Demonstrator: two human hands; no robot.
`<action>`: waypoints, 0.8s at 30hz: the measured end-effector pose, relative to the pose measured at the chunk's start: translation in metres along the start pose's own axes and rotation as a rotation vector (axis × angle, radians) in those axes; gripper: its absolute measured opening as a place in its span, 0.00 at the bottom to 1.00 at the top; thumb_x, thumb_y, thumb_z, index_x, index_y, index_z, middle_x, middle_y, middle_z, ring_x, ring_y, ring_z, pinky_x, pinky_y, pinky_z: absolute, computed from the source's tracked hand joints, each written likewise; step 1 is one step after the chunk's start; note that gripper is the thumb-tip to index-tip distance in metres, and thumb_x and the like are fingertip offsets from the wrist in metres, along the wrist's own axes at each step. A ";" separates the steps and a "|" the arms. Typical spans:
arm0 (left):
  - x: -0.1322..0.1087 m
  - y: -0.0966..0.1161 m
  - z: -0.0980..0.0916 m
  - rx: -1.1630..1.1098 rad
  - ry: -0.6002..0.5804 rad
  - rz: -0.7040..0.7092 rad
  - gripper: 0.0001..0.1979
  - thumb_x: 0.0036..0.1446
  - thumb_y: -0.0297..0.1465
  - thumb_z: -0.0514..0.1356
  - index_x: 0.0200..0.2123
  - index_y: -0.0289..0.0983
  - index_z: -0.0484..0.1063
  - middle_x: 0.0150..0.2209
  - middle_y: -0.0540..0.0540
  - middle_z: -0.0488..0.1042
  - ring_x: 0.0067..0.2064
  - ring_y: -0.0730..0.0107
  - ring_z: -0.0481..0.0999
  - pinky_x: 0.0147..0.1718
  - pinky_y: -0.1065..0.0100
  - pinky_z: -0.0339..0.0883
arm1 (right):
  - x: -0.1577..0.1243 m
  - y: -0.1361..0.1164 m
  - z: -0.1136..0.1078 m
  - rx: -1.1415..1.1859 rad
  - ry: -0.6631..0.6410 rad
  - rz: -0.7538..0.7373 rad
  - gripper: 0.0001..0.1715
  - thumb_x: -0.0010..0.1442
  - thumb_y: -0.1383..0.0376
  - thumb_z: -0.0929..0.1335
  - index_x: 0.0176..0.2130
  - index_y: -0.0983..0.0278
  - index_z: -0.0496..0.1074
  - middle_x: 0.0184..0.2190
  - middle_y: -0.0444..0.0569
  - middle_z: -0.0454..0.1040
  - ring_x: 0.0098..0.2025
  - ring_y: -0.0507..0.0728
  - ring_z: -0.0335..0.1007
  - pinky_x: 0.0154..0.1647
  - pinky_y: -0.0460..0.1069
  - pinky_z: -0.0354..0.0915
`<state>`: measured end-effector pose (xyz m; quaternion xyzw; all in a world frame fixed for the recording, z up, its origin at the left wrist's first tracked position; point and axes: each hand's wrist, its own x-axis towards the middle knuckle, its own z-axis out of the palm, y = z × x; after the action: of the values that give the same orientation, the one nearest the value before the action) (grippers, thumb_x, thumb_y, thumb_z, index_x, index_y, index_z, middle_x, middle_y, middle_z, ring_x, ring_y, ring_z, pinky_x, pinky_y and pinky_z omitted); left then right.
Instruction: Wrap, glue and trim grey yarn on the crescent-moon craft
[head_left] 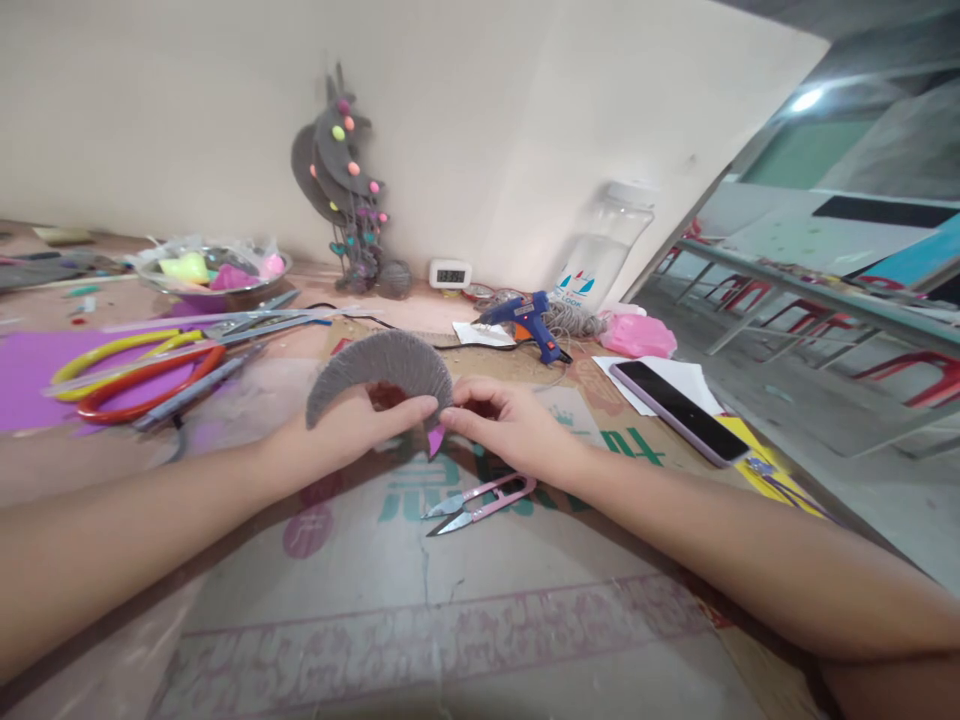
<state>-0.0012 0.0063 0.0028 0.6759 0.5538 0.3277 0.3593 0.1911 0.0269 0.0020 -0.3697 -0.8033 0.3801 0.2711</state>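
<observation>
Cardboard (570,555) lies below; both hands (349,425) (517,428) pinch a grey crescent (379,358); red stools (810,322) stand beyond

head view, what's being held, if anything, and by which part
A gray crescent, held near its purple tip by both the left hand and the right hand.

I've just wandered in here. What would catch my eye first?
Probably the grey yarn-wrapped crescent with its purple tip, held front and centre by the person's left grip and right grip. Behind it, against the pale wall, a cluster of grey crescents dotted with bright pom-poms stands out. The blue glue gun also draws the eye, to the right of the small white digital clock.
</observation>
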 end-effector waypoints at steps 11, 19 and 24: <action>0.002 0.000 0.000 -0.111 0.025 -0.060 0.19 0.50 0.46 0.58 0.20 0.38 0.74 0.25 0.47 0.78 0.30 0.64 0.76 0.31 0.69 0.67 | -0.002 -0.001 -0.002 0.065 0.056 -0.044 0.20 0.63 0.54 0.59 0.36 0.65 0.70 0.24 0.42 0.61 0.24 0.47 0.55 0.26 0.44 0.56; 0.003 -0.001 -0.001 -0.078 0.028 -0.049 0.22 0.51 0.48 0.57 0.18 0.37 0.75 0.21 0.47 0.77 0.27 0.66 0.73 0.30 0.70 0.66 | 0.002 0.009 -0.006 0.238 0.374 -0.050 0.09 0.62 0.60 0.63 0.40 0.63 0.66 0.29 0.42 0.63 0.24 0.47 0.55 0.24 0.43 0.56; 0.005 -0.006 -0.001 -0.058 0.023 -0.032 0.22 0.51 0.47 0.56 0.19 0.36 0.75 0.21 0.48 0.77 0.27 0.67 0.72 0.30 0.71 0.64 | 0.002 0.010 -0.006 0.199 0.332 -0.048 0.10 0.63 0.61 0.62 0.32 0.63 0.63 0.23 0.40 0.62 0.23 0.47 0.55 0.24 0.44 0.54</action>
<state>-0.0043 0.0120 -0.0016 0.6525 0.5590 0.3453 0.3775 0.1981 0.0356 -0.0017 -0.3795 -0.7146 0.3847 0.4442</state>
